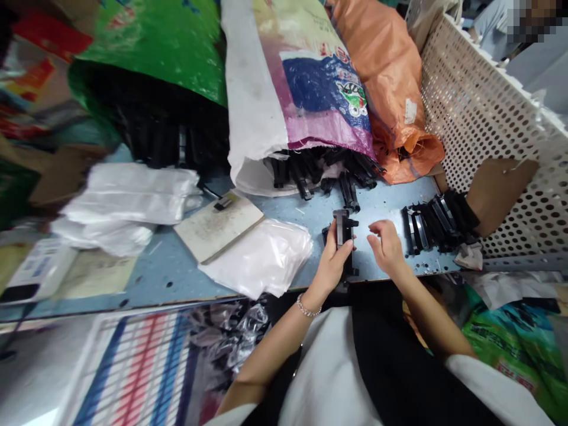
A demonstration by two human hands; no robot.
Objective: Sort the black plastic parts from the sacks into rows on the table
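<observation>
My left hand (332, 263), with a beaded bracelet at the wrist, is closed around a long black plastic part (342, 227) with small side lugs. More black plastic shows just below and beside it, partly hidden by the fingers. A short way to the right, my right hand (387, 249) hovers above the blue tabletop (313, 213) with curled fingers, the thumb apart from them and nothing visible in its grip. To its right lies a row of similar black parts (437, 222). Other black parts (348, 192) spill from the mouth of a printed white-and-purple sack (261, 118).
White plastic bags (261, 257) lie left of my left hand, beside a worn pad (222, 228). Another stack of clear bags (133, 195) is farther left. A green sack (155, 47) and orange sack (384, 77) stand behind. A perforated crate (483, 118) bounds the right side.
</observation>
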